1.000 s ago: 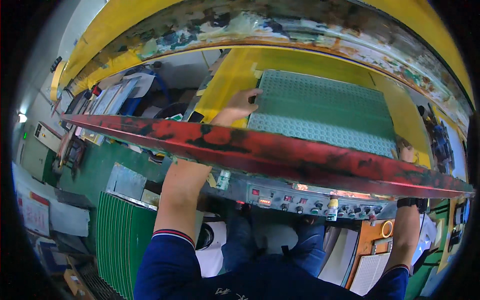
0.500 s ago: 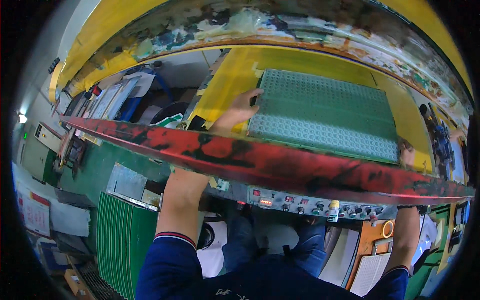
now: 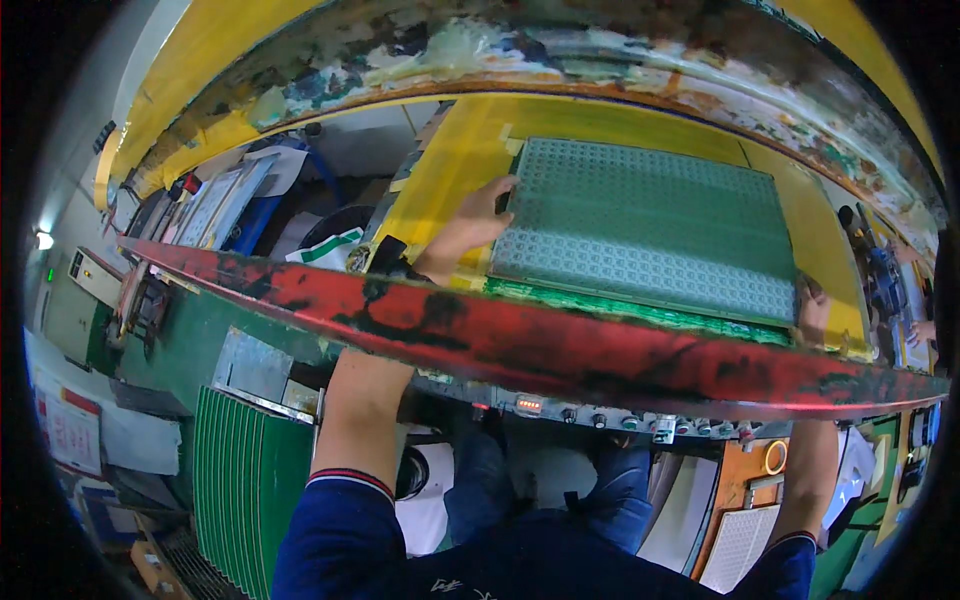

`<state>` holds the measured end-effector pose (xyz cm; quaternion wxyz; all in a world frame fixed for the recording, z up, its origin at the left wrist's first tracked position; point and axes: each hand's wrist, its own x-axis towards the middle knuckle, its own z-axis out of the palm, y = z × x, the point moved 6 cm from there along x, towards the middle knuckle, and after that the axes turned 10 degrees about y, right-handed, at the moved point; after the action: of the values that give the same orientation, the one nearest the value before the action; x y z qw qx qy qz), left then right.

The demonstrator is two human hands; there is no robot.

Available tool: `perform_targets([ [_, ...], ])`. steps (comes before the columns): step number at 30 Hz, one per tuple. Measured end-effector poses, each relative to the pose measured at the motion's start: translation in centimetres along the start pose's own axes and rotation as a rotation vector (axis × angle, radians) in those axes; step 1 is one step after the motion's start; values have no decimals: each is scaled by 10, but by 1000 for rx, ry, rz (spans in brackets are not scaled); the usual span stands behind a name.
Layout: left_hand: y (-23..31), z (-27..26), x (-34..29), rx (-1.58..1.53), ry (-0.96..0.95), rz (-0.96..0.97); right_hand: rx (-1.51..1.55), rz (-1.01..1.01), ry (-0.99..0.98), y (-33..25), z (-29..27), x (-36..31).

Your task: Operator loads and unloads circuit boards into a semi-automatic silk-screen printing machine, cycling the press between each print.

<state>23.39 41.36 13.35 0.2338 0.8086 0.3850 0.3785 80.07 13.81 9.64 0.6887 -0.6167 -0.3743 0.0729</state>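
Note:
A flat green panel (image 3: 640, 225) covered in rows of small repeated cells lies on the yellow table surface (image 3: 455, 150). My left hand (image 3: 480, 220) is at its left edge, with thumb and fingers curled against the side. At the near right corner, my right hand (image 3: 812, 308) holds the opposite edge; its fingers are partly hidden. A bright green, ragged-looking strip (image 3: 620, 305) shows along the panel's near side. Both forearms reach under a long red bar (image 3: 480, 325) with black smears, which crosses in front of me and hides my wrists in part.
A paint-smeared frame beam (image 3: 560, 65) spans the far side above the table. Below the red bar sits a control panel (image 3: 600, 418) with knobs and lit displays. A green ribbed stack (image 3: 245, 480) stands at my left. Another person's hand (image 3: 918, 332) shows at far right.
The red bar sits lower in the view, uncovering the bright green strip at the panel's near side and covering more of the controls. My left hand has shifted slightly left.

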Motion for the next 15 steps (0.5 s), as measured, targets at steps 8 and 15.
perform_targets([
  [8,36,-16,-96,187,88,63,-91,-65,-105,16,-21,10],
  [15,55,-24,-121,330,193,375,50,59,63,-7,1,2],
])
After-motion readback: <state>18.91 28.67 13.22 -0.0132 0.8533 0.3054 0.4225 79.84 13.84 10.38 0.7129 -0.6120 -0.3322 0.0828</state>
